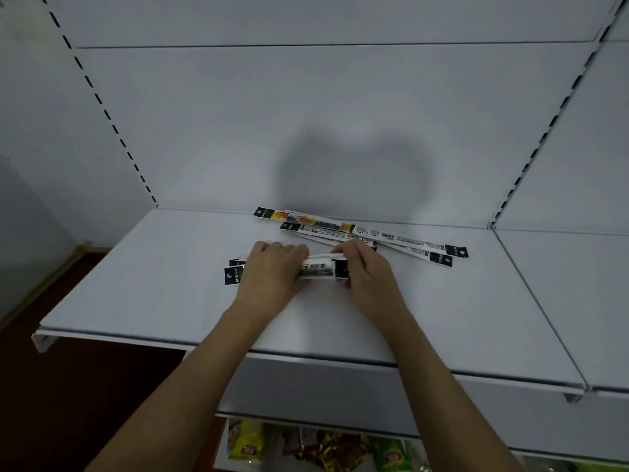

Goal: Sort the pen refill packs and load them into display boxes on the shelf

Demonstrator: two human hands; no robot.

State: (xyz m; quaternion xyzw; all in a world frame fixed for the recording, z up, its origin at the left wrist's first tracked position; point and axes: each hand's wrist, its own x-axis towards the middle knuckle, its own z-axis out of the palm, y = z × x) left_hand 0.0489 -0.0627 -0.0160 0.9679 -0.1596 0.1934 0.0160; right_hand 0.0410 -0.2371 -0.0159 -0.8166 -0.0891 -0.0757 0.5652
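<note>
1. Hands first: the left hand [272, 267] and right hand [364, 267] both sit on one small bundle of pen refill packs [320, 267] in the middle of the shelf [136, 284]. Left-hand fingers are curled over the top of the bundle, covering its left half. Right-hand fingers pinch the right end, near the black header tab.

2. My read on why it's held that way: a grip on both ends keeps thin, slippery sleeves squared up so they stack as one block instead of fanning out. Looks like gathering and aligning, not loading yet.

3. Black tabs [234, 272] stick out past the left hand on the left side, so the bundle isn't perfectly flush. Can't tell how many packs are in it, the hands hide most of it.

4. Loose packs [374, 236] lie further back, near the rear panel, splayed across each other at shallow angles. One with yellow and orange print [282, 215] is at the far left of that pile. They're just behind the held bundle, probably the unsorted lot.

5. No display boxes in view anywhere on this shelf, so I'd guess the sorting is early days.

6. Lower shelf has green and yellow snack packets [245, 441], nothing to do with this job.

7. Main risk: sleeves sliding out of the bundle when it gets lifted.
</note>
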